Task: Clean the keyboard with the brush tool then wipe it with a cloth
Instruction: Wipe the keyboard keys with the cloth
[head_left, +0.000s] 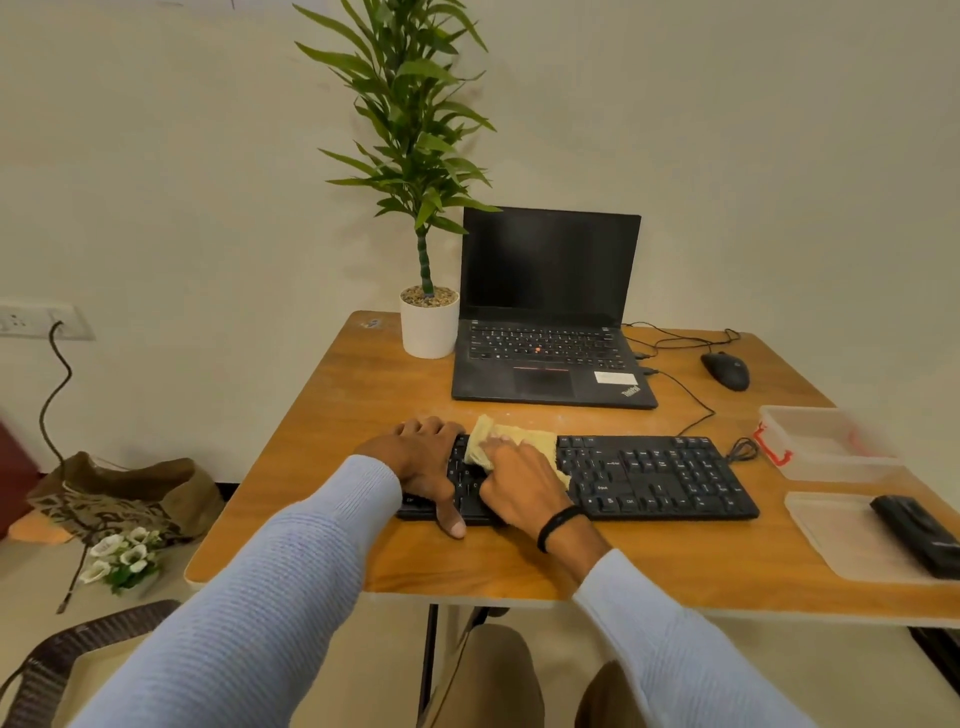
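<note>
A black keyboard (654, 475) lies across the wooden table (337, 415) in front of me. A yellow cloth (519, 436) is spread over its left part. My right hand (524, 480) lies on the cloth and presses it onto the keys. My left hand (423, 462) clasps the keyboard's left end, fingers over the far edge and thumb at the near edge. A black brush tool (917, 530) rests on a clear plastic lid (841, 540) at the right.
An open black laptop (545, 332) stands behind the keyboard, a potted plant (428, 322) to its left, a black mouse (725, 370) with cables to its right. A clear plastic box (826, 441) with red clips sits right of the keyboard. Bags and flowers lie on the floor left.
</note>
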